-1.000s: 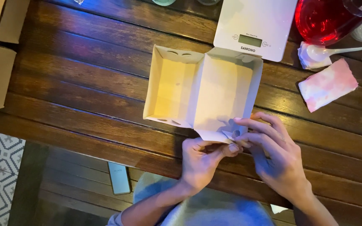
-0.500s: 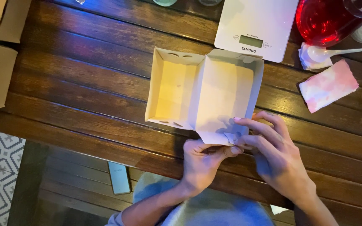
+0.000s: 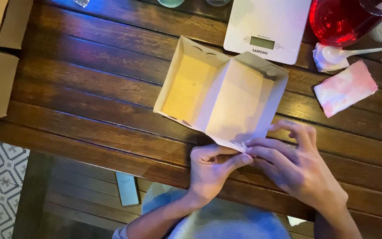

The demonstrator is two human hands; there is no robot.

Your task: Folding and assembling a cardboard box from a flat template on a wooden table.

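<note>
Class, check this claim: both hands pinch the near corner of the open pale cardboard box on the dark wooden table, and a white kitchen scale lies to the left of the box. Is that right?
Not quite. The head view shows the white kitchen scale beyond the open pale cardboard box, at the far edge of the dark wooden table, not to its left. The rest holds: the left hand and right hand pinch the box's near corner.

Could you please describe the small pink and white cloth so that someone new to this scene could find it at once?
Start at the white kitchen scale on the far edge of the wooden table. Go right, past the white spoon lying on crumpled tissue, and slightly nearer. The folded cloth lies flat there; it alone is blotched pink and white, unlike the plain open paperboard box.
</note>
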